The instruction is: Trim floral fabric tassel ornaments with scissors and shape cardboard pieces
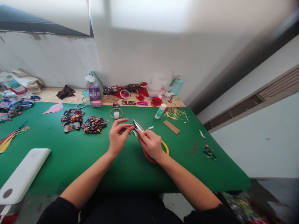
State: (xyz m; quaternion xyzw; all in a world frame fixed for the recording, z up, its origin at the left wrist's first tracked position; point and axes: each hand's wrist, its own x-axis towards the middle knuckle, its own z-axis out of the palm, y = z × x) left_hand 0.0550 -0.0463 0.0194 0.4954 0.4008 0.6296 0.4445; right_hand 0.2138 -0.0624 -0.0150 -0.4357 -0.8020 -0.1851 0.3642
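Observation:
My left hand (118, 137) pinches a tiny dark scrap, maybe patterned cloth, between thumb and fingertips; most of it is hidden. Close against it, my right hand (150, 141) is closed round scissors (138, 125). Their metal blades point up and left past my fingers, while the red and yellow handle loops (166, 147) show behind and below the hand. Both hands meet above the green mat. Just under the fingertips lies a small pale sliver (134, 133). A white glue stick (160, 111) stands beyond my right hand, near a brown cardboard strip (171, 127).
Folded floral cloth (72, 119) and a second floral bundle (94, 124) lie to the left. A ring with a white cap (116, 115) sits ahead. Yellow string (175, 114) is at the back right. A white power bank (25, 174) lies front left. Dark scraps (209, 152) lie right.

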